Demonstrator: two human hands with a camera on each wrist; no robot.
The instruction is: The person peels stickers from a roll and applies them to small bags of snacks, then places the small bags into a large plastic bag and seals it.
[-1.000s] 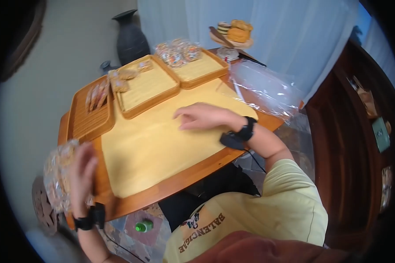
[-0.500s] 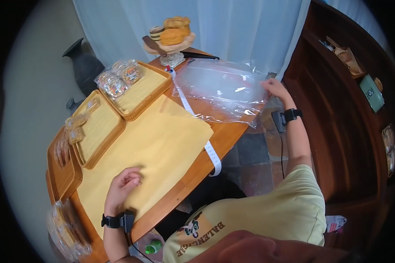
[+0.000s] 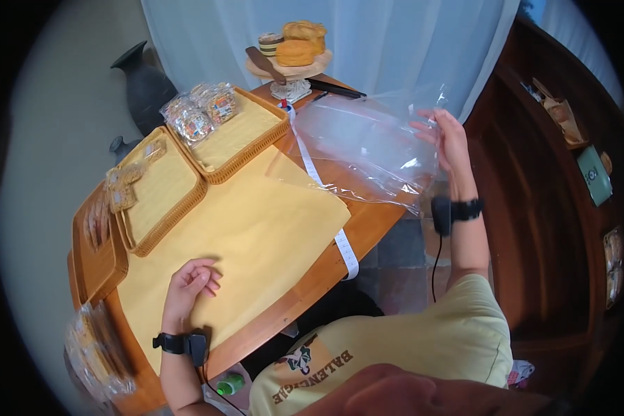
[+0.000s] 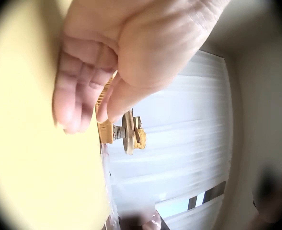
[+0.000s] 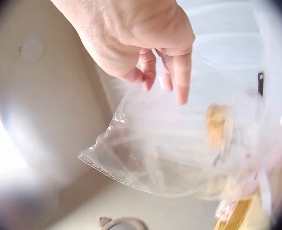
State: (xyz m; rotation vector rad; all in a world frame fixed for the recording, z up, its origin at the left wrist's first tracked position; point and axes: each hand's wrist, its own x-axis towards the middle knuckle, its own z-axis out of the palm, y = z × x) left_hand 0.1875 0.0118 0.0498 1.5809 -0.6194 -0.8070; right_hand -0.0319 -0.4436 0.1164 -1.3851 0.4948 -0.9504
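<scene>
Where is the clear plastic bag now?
In the head view, the clear plastic bag is at right, over the wooden table, mostly right of the white measuring tape, its edge in the right hand.

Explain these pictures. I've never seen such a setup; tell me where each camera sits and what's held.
There's no robot here, just a person working bare-handed. The wide picture comes from a camera on the head, looking down; the other two come from wrist cameras, one per arm. On the wooden table lie a yellow sheet, woven trays bearing wrapped packets, a measuring tape and clear plastic. The right hand holds up part of that plastic. The left hand, loosely curled over the sheet, holds nothing.
</scene>
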